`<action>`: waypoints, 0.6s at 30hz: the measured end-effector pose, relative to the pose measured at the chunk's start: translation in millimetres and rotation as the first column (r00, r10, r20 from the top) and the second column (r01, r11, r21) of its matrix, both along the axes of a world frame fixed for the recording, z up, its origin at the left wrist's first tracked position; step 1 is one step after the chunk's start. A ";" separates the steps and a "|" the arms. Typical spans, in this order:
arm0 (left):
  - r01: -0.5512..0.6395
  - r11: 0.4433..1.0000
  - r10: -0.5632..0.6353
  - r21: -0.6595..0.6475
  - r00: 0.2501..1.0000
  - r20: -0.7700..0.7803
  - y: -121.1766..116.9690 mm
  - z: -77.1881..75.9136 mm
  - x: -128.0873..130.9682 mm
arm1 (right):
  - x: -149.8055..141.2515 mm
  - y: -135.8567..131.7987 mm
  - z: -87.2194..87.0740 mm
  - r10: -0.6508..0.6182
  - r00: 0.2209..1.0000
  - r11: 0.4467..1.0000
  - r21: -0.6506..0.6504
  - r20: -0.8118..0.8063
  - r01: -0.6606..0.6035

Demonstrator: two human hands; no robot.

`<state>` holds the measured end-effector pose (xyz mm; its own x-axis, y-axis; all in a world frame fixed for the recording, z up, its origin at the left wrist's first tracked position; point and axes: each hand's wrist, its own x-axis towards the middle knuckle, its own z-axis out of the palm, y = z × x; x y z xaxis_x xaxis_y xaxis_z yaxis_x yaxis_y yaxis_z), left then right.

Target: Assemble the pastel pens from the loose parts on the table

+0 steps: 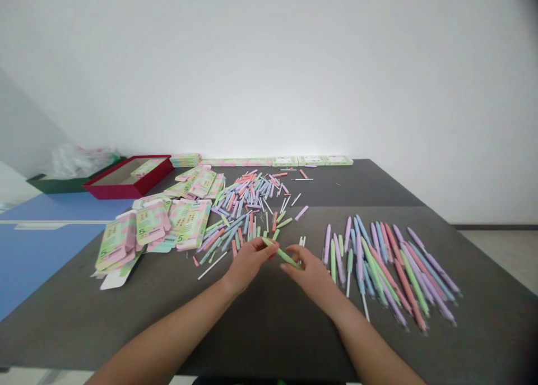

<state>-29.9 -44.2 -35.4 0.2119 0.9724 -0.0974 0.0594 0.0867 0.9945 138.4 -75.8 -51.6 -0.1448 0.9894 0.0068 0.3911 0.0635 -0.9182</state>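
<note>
A light green pen (284, 255) is held slantwise in front of me, above the dark table. My left hand (251, 261) pinches its upper left part between thumb and fingers. At the lower right end, the fingers of my right hand (310, 274) close around the pen. Just beyond my hands lies a loose heap of pastel pen parts (247, 197), with thin white refills among them. To the right of my right hand, many whole-looking pens (390, 261) in purple, green, blue and coral lie side by side.
Flattened printed cartons (193, 222) pile up on the left of the dark table (260, 340). Behind them are a red box (121, 190) and a green tray (59, 184) with clear plastic in it. Small boxes (313, 161) line the back edge by the wall.
</note>
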 end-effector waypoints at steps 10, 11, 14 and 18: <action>0.015 1.000 -0.015 0.024 1.000 0.004 -1.9 -1.5 0.2 | -0.8 -1.0 -0.1 0.054 0.995 0.996 -0.071 -0.080 -0.060; -0.006 1.000 0.006 0.027 1.000 -0.004 -2.2 -1.8 0.3 | -1.4 -1.1 1.0 0.005 1.000 1.000 0.010 -0.027 -0.004; 0.016 1.000 -0.017 0.014 0.999 0.032 -3.1 -2.7 0.6 | -1.9 -2.0 1.9 0.092 0.990 0.994 -0.048 -0.103 -0.097; 0.073 0.997 -0.074 0.009 0.996 0.056 -3.0 -3.3 -0.2 | -1.5 -1.2 -0.5 0.132 0.962 0.957 -0.222 -0.240 -0.187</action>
<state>-30.1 -47.2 -38.7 0.2878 0.9546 -0.0769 0.0089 0.0776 0.9969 137.0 -77.0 -52.1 -0.3226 0.9296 -0.1784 0.1798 -0.1248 -0.9757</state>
